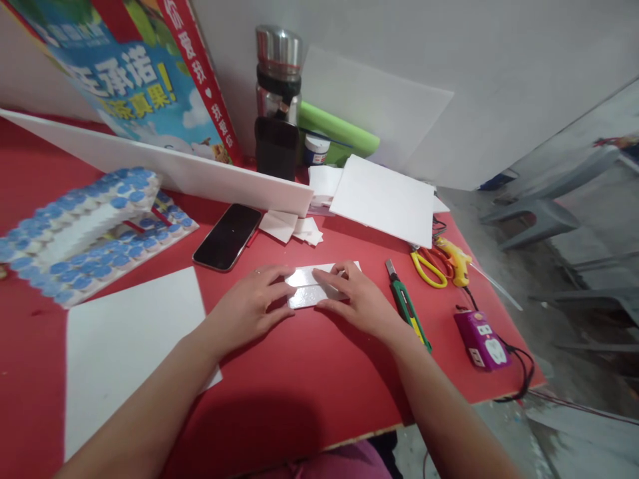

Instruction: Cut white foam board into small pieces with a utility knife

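A small rectangular piece of white board [305,278] lies flat on the red table, with a glossy strip [305,297] along its near side; I cannot tell whether the strip is a separate piece. My left hand [257,299] grips the board's left end, fingers and thumb at its edge. From the right, my right hand [357,296] has its fingers over the board and its thumb at the near edge, hiding much of that end. A green utility knife [407,307] rests just right of my right hand. A large white sheet [130,359] lies partly under my left forearm.
A phone [227,237] and white scraps [279,226] lie behind my hands. At left stands a blue-and-white model [100,233]. White boards [384,199], scissors [429,267], a yellow glue gun [456,259] and a purple power box [482,339] are at right. A steel flask [278,50] stands behind.
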Motion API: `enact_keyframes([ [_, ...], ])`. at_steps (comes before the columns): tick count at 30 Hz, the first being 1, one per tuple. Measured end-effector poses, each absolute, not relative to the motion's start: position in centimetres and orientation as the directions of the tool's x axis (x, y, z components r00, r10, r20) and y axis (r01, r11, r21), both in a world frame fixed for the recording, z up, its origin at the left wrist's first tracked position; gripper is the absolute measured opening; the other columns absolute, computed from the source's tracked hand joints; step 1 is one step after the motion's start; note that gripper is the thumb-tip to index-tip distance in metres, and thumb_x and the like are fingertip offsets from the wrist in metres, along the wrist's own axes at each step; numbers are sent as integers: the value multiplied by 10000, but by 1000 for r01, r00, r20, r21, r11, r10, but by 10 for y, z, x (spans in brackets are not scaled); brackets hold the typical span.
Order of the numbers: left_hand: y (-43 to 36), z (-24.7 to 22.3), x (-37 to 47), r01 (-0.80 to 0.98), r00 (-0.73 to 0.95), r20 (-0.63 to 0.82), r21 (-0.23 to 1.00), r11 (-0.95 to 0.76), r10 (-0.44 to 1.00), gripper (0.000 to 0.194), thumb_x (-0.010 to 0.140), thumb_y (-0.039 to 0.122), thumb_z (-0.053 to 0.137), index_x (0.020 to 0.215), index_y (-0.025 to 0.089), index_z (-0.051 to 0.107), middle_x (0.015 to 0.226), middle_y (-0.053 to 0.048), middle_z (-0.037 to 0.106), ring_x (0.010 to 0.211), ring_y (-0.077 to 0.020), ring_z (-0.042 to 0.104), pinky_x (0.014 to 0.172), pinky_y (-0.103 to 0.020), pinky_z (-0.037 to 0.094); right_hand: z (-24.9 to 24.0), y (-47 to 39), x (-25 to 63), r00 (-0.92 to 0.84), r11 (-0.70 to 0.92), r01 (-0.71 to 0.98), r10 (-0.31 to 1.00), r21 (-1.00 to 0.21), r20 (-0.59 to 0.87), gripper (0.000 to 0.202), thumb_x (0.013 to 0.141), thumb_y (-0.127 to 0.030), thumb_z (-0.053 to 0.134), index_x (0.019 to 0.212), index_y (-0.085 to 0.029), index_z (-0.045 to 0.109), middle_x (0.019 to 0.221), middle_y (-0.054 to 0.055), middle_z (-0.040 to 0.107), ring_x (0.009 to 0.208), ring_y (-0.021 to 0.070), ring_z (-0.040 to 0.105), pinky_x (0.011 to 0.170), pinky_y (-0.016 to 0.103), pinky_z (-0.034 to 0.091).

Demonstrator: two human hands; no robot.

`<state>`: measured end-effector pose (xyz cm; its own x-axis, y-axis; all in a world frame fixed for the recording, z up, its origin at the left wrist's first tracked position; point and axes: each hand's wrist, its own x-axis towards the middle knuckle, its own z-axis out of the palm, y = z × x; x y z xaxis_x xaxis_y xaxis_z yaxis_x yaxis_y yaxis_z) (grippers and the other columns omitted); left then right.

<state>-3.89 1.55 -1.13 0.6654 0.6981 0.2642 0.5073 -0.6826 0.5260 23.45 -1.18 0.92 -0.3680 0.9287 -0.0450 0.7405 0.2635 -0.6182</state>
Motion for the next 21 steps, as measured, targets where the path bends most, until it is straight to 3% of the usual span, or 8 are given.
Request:
enact_keyframes([
  [5,14,-11,-37,512,663,257,530,-676,703,197,1017,300,661,1160,210,762,1387,-166,653,1234,-341,649,1015,-512,570,5,-11,232,-359,270,770,933,-578,-42,467,1035,-365,678,1493,-281,647,1235,111,588,1112,274,625,946,449,567],
  [13,15,-12,-37,511,659,286,509,-693,696,210,1025,309,648,1149,195,774,1366,-164,670,1218,-337,661,1008,-509,579,3,-8,246,-329,122,655,935,-746,-136,750,877,-409,867,1561,-347,565,1373,80,583,1200,277,616,1001,451,573],
  [21,15,-15,-38,504,647,306,516,-693,699,237,1038,335,637,1172,191,768,1387,-168,665,1235,-341,659,1017,-529,577,-4,-7,244,-322,158,669,942,-726,-92,645,914,-329,825,1521,-346,605,1322,76,594,1174,274,622,1011,464,570],
])
